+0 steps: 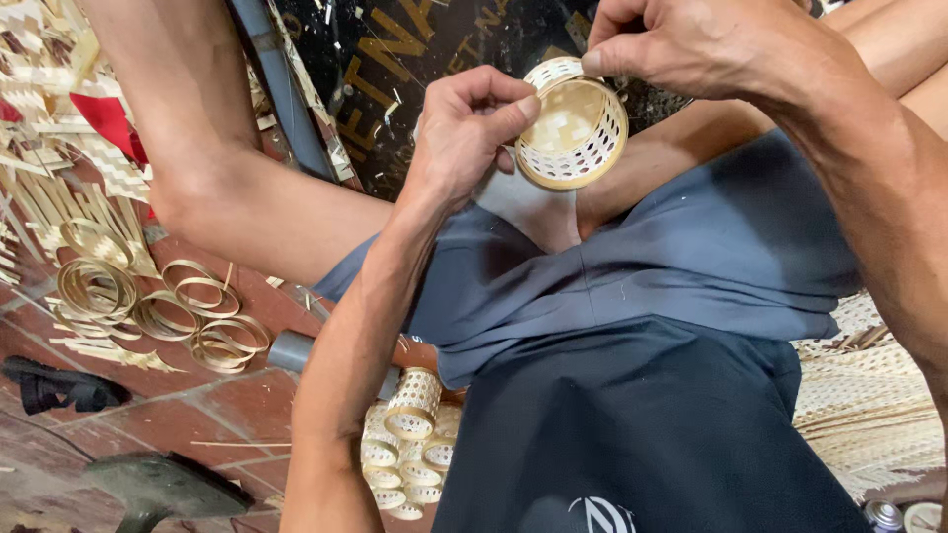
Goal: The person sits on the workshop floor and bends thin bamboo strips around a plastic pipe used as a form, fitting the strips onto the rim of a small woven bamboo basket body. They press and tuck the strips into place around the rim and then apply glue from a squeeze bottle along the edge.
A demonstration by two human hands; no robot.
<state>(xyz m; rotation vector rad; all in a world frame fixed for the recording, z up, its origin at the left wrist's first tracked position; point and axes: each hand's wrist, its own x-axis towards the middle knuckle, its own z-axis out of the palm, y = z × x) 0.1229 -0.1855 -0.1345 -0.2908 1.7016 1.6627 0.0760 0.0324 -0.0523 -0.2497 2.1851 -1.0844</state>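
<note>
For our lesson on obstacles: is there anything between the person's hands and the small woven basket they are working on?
Nothing visible. The left hand grips the rim of the small woven basket directly, and the right hand pinches its top edge. Finished baskets and bamboo rings lie on the floor, apart from it.

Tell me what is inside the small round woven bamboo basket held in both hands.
The small round woven bamboo basket shows only its pale checkered woven floor and perforated wall. The right hand covers its top rim; the left hand pinches the left edge.
</note>
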